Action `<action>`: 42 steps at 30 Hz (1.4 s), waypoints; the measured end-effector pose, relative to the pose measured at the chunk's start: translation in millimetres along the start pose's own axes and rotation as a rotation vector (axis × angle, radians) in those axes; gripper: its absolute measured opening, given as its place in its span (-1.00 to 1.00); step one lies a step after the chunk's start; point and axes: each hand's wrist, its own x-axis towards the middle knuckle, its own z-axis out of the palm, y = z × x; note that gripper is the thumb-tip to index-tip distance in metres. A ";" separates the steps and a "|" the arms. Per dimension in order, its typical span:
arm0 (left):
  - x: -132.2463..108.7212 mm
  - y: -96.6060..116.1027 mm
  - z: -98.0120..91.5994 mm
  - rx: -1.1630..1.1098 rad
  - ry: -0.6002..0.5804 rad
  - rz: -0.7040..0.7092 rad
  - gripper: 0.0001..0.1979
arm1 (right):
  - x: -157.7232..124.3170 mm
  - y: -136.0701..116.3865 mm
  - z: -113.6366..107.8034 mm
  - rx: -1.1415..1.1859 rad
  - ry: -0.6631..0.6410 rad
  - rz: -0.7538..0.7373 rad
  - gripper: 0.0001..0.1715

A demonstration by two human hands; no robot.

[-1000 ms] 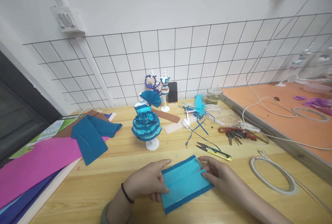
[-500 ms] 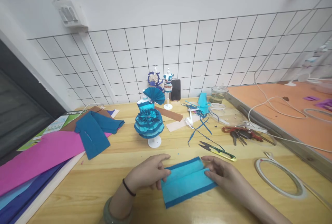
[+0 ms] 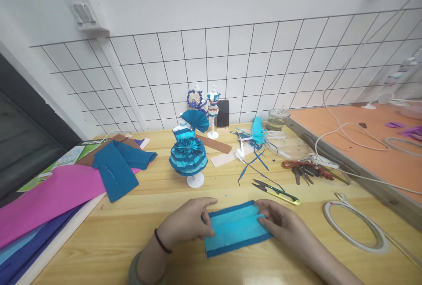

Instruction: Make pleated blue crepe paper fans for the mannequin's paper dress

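Note:
Between my hands is a light-blue strip of crepe paper [image 3: 235, 230] with dark-blue long edges and a lengthwise fold line. My left hand [image 3: 189, 221] grips its left end, thumb on top and fingers partly underneath. At the right end, my right hand [image 3: 277, 219] pinches the paper between thumb and fingers. Just beyond the strip lie yellow-handled thread snips [image 3: 277, 191]. Farther back stands a small dress form in a layered blue paper dress [image 3: 188, 151], with a pleated fan at its top.
Coloured paper sheets [image 3: 59, 192] and a folded dark-blue piece [image 3: 120, 170] lie at left. Tape rolls [image 3: 356, 228], keys [image 3: 306, 173], paper scraps [image 3: 257, 135] and a glass jar [image 3: 277, 119] are at right. Behind stand other dress forms [image 3: 213, 111] and a phone [image 3: 223, 113].
The near edge of the paper strip sits slightly higher and the strip looks a little flatter. Both hands keep their hold, with only small finger shifts. The view has shifted slightly.

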 end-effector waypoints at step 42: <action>-0.9 -0.1 4.1 0.232 0.055 0.080 -0.28 | -10.4 -20.2 3.3 -0.280 0.081 -0.041 -0.63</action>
